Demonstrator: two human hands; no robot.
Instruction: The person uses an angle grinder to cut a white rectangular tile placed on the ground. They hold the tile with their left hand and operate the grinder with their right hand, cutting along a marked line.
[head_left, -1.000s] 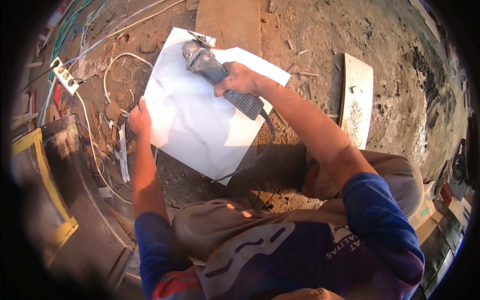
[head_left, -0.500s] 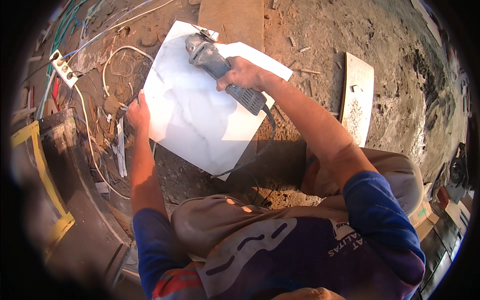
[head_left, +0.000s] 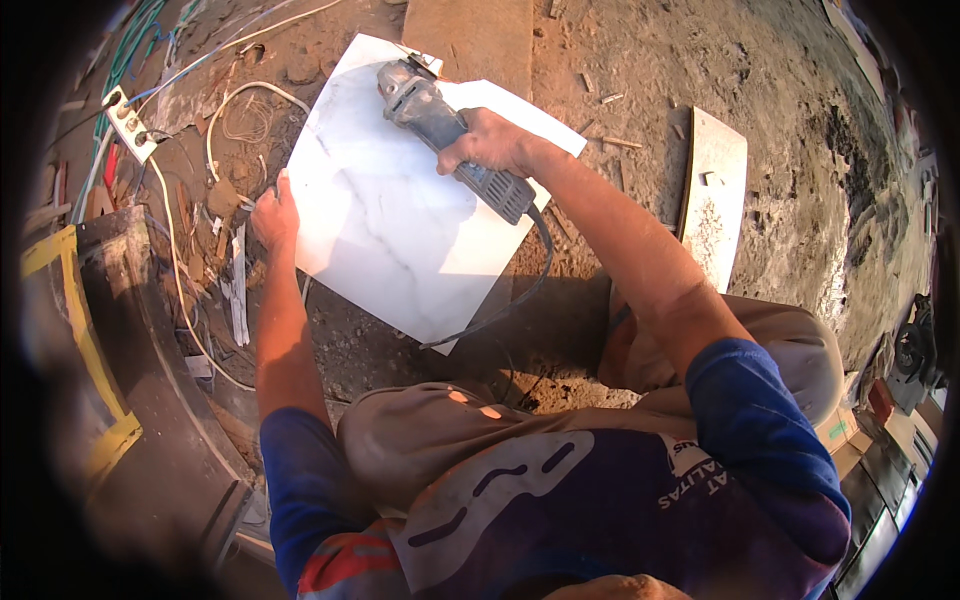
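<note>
A white marble-patterned tile (head_left: 375,235) lies at an angle in front of me, a notch in its far edge. My right hand (head_left: 487,142) is wrapped round the body of a grey angle grinder (head_left: 432,118), which rests over the tile's upper part. The grinder's head is at the notch; its disc is mostly hidden by the guard and body. My left hand (head_left: 275,212) grips the tile's left edge, thumb along the rim and fingers largely out of sight. From the grinder's rear a dark cord (head_left: 545,262) curves down across the tile's near corner.
A brown board (head_left: 470,40) runs under the tile's far side. At left are a white power strip (head_left: 130,123), pale cables (head_left: 172,235) and scattered scraps. A dusty pale panel (head_left: 715,190) lies to the right on rough dirt. A dark yellow-taped piece (head_left: 80,320) stands near left.
Very little differs. The grinder's head sits slightly farther up and right in the picture, and the tile has shifted slightly in view. Both hands keep their grips.
</note>
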